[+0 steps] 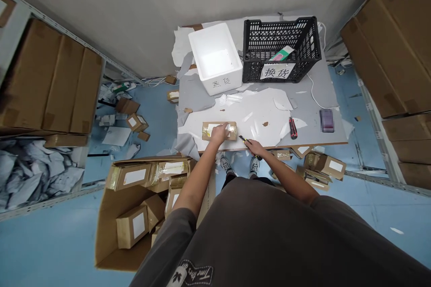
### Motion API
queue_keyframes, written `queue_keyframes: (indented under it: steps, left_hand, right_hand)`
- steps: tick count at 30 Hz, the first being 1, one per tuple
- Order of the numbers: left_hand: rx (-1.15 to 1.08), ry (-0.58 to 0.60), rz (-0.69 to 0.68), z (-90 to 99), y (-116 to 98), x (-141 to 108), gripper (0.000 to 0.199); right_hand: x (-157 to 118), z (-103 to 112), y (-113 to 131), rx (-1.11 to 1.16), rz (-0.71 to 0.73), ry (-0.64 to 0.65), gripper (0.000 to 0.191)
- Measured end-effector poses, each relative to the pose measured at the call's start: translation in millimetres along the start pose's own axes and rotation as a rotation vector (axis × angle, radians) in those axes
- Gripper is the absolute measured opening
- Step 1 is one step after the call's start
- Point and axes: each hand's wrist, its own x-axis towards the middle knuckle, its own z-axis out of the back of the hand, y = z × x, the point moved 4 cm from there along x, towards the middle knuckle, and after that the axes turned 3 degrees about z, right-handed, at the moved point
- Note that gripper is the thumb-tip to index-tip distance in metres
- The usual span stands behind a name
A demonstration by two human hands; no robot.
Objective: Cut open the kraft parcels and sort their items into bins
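Note:
A small taped cardboard box (205, 131) with a white label lies flat near the front edge of the table. My left hand (218, 134) is on top of this box, gripping it against the table. In my right hand (256, 148) is a yellow and black utility knife (244, 139), its tip pointing left toward the box's right end, a short gap away. To the right of that hand, a red and black tool (292, 128) that looks like another cutter rests on the table.
Behind stand a white foam box (215, 81) and a black plastic crate (251, 69) holding a green and white packet. A phone (327, 120) lies at the table's right. On the floor, a large open carton (107, 215) contains several boxes; shelves with cartons (50, 76) flank the table.

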Motion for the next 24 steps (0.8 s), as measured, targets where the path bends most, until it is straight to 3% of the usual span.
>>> queue_keyframes:
  steps: [2, 4, 9, 13, 18, 24]
  left_hand:
    - [0.042, -0.053, -0.053, 6.5, -3, 7, 0.050]
    - [0.060, -0.085, -0.106, 8.8, -8, 16, 0.053]
    - [0.039, -0.030, -0.093, 4.5, -10, 38, 0.053]
    - [0.053, -0.053, -0.131, -2.8, -7, 39, 0.050]
    - [0.008, -0.134, -0.245, -27.4, 6, 21, 0.053]
    - [-0.098, -0.220, -0.162, -51.9, 20, 17, 0.044]
  right_hand:
    - [-3, 8, -2, 0.008, -0.040, -0.070, 0.041]
    - [-4, 16, -2, 0.005, -0.059, -0.123, 0.048]
    - [2, 35, 8, -0.141, 0.044, -0.240, 0.042]
    - [12, 47, 22, -0.341, 0.168, -0.212, 0.038]
    - [27, 56, 37, -0.575, 0.217, -0.125, 0.040]
    - [43, 58, 42, -0.732, 0.334, -0.129, 0.041]
